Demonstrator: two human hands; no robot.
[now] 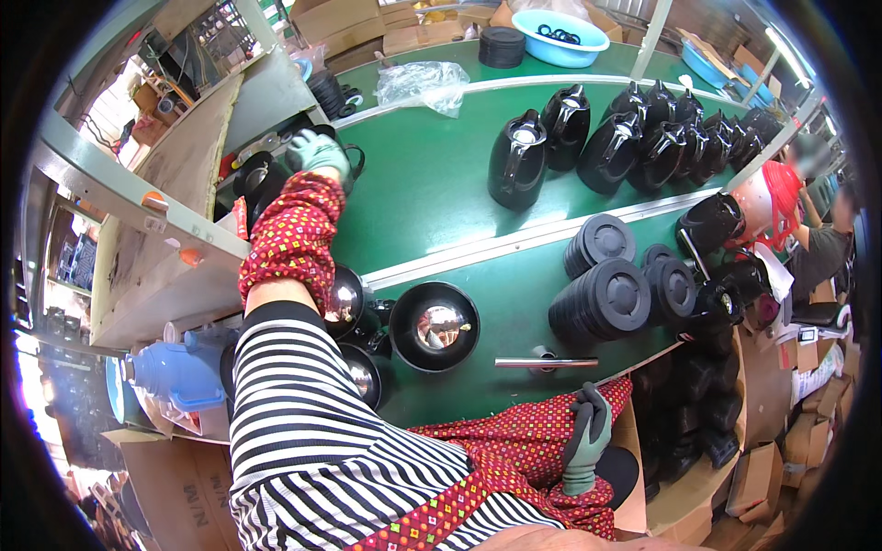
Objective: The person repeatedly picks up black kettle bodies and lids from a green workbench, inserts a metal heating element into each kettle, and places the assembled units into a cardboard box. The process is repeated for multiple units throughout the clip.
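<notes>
My left hand, in a pale green glove, reaches to the far left end of the green work surface. Its fingers bend over a black jug, whose curved handle shows beside the wrist; the fingertips are partly hidden. Another dark, glossy jug part lies just left of that hand. My right hand, gloved in grey and green, is held near my lap against the red patterned apron. Its fingers are curled together, and nothing shows in them. Shiny open black vessels stand below my left forearm.
Several black jugs stand at the back right. Stacked black round lids and a metal bar lie nearer. A blue basin and a plastic bag are farther back. A metal post crosses at left; a person is at right.
</notes>
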